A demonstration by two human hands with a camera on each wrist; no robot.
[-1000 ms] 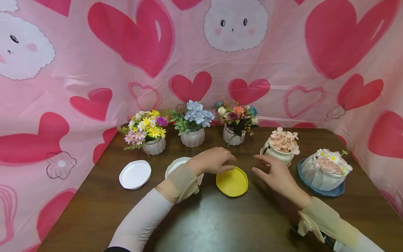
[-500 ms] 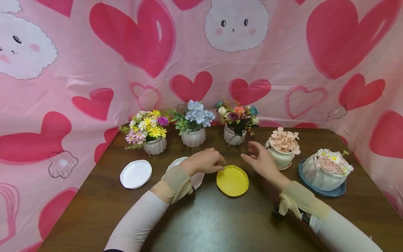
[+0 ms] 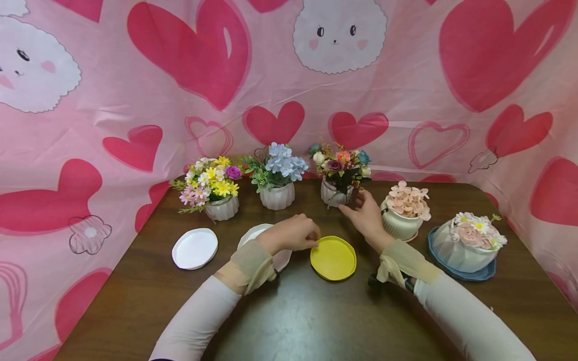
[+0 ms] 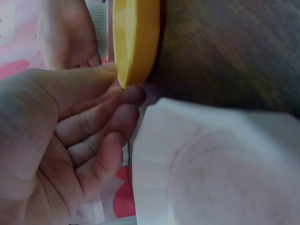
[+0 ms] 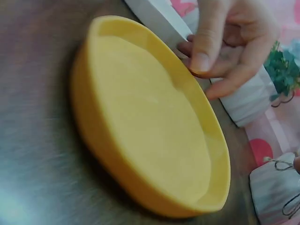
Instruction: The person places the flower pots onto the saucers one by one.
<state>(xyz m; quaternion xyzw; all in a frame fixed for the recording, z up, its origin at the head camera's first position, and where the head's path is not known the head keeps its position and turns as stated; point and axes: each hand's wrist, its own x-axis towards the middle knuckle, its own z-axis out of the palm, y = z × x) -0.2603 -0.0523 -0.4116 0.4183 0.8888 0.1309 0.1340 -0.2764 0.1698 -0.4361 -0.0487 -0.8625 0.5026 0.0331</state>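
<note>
Here, the left hand (image 3: 294, 232) pinches the yellow saucer (image 3: 334, 259); the right hand (image 3: 366, 216), spread, is beside the surface's (image 3: 289, 316) far-edge rose pot (image 3: 331, 194).

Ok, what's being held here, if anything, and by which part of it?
The left grip pinches the yellow saucer by its rim. The right grip is at the white pot of roses; whether it holds that cannot be told.

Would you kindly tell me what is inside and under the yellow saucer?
Inside, the yellow saucer shows only its bare floor; the left hand is at its rim. Brown tabletop shows around it; what lies directly underneath is covered.
</note>
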